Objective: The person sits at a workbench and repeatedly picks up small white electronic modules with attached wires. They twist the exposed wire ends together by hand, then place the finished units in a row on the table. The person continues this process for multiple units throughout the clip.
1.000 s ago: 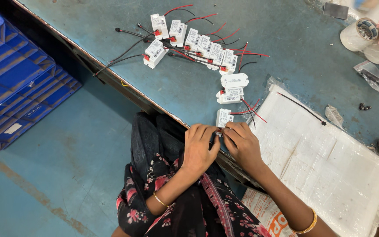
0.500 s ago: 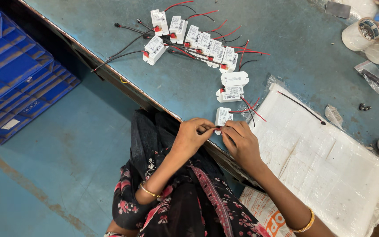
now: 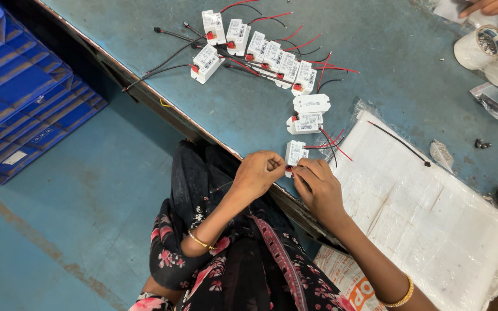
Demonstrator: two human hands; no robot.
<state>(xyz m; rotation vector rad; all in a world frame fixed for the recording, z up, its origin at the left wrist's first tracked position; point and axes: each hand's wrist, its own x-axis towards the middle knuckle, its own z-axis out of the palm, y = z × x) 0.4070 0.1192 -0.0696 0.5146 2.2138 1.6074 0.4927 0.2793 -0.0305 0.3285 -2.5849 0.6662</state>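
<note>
Beside stacked blue crates (image 3: 18, 98), both hands' fingers (image 3: 278, 167) pinch a white module (image 3: 295, 153).

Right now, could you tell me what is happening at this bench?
A person seated at the blue-green table works with both hands at its near edge. The left hand and right hand meet on a small white module with red and black wires. More white modules lie in a row further up the table, and a clear bag of white parts rests beside the right hand.
</note>
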